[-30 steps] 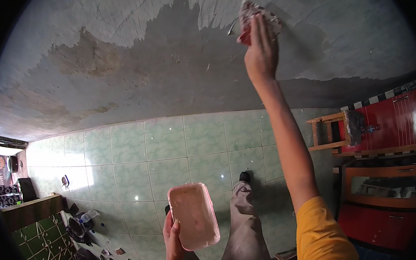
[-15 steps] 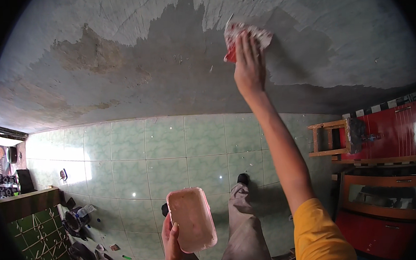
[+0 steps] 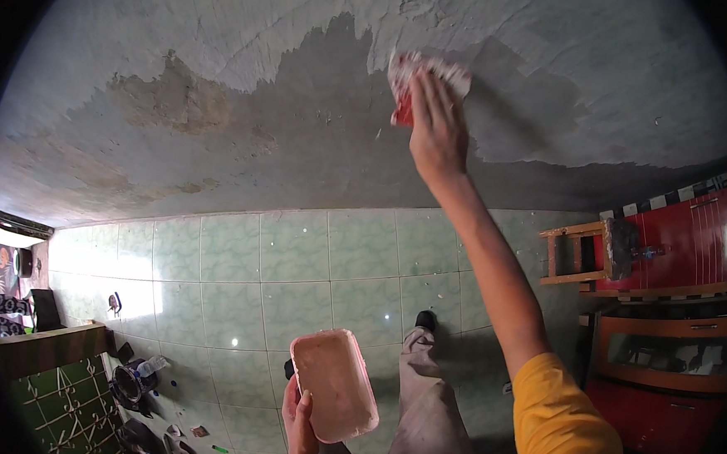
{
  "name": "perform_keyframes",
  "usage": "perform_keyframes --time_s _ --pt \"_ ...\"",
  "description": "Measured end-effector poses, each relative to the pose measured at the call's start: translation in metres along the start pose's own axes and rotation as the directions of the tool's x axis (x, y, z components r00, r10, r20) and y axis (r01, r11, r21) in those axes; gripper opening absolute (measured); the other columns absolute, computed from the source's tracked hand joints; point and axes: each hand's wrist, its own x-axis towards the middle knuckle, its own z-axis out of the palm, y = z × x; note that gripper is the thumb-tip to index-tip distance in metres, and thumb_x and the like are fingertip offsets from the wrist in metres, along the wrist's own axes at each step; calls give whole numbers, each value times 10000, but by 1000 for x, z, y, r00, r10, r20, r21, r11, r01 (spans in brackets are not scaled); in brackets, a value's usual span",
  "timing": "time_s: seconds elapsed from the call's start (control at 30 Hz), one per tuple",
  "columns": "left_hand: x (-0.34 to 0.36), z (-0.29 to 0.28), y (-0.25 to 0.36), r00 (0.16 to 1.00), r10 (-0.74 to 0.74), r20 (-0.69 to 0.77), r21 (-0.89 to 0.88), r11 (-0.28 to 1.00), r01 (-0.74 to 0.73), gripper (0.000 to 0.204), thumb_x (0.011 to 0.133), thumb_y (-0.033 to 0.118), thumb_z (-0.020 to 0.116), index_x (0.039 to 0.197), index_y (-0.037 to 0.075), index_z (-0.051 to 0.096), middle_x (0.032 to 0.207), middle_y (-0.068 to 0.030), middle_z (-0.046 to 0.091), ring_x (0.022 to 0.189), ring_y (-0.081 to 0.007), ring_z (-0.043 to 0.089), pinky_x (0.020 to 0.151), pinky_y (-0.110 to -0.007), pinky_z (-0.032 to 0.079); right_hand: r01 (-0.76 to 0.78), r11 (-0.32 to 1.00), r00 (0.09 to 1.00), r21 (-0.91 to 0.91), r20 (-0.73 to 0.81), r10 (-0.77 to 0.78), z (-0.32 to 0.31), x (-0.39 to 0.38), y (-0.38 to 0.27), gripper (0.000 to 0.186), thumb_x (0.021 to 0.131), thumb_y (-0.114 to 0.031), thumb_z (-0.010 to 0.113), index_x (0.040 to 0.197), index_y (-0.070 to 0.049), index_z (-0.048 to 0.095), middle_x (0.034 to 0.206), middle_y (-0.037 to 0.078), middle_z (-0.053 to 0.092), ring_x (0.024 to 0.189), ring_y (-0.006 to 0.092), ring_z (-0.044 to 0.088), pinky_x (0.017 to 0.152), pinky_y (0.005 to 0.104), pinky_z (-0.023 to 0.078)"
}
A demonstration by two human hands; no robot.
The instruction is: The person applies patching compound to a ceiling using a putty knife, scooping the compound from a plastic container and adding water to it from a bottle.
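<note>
My right hand (image 3: 437, 135) is stretched up to the grey wall (image 3: 291, 131), its fingers pressed on a red, flat tool smeared with white paste (image 3: 404, 75), against the surface. Pale, rough coating covers the wall's upper part, with an uneven edge over darker grey and brownish patches. Low in the view, my left hand (image 3: 301, 418) grips a pinkish rectangular tray (image 3: 338, 378) by its left side; a thin pale residue lines it.
Green tiled floor (image 3: 290, 248) runs below the wall. At right stand a wooden stool (image 3: 573, 231) and red cabinets (image 3: 674, 408). At left are a metal grille (image 3: 59, 416), a wooden ledge (image 3: 50, 346), a dark round object (image 3: 127, 383) and scattered clutter. My legs (image 3: 424, 398) show below.
My right hand and the tool have moved down and leftward along the wall over the last second. The tray in my left hand has shifted only slightly.
</note>
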Motion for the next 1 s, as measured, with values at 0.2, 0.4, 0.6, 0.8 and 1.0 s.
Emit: perform_keyframes --time_s 0.2,0.4,0.6,0.8,1.0 --pt "1 1 0 1000 8 -2 33 999 -7 824 918 483 704 1484 -54 440 1420 -150 553 1330 -235 510 1134 -379 377 -92 984 966 150 252 52 26 -88 15 541 899 52 581 1437 8 543 1426 177 606 1358 324 544 1145 438 419" --pt "-3 0 -6 999 0 -34 28 1000 1 851 906 493 714 1489 -58 431 1419 -153 552 1330 -238 509 1139 -381 372 -154 988 986 -30 54 156 21 -66 54 679 930 4 575 1576 -71 382 1645 104 372 1469 299 434 1166 516 375" --pt "7 12 -16 999 -37 -16 38 999 37 852 916 484 703 1503 -60 411 1441 -159 536 1351 -244 496 1142 -386 374 -110 994 929 -23 354 111 49 -151 60 587 972 -11 469 1555 -42 411 1599 106 448 1453 318 449 1195 473 348" --pt "1 16 -17 999 -53 -6 43 998 53 826 931 460 692 1505 -61 407 1453 -158 527 1363 -245 489 1140 -388 380 -126 971 992 203 -1 129 -11 -67 43 567 929 41 534 1491 -29 501 1495 154 559 1397 315 516 1159 464 403" --pt "4 32 -18 999 -36 25 28 999 35 806 943 446 682 1508 -58 404 1445 -154 531 1356 -239 495 1137 -386 386 -48 997 992 -53 117 54 26 -85 48 578 924 52 533 1496 -9 484 1505 180 539 1391 342 512 1131 410 440"
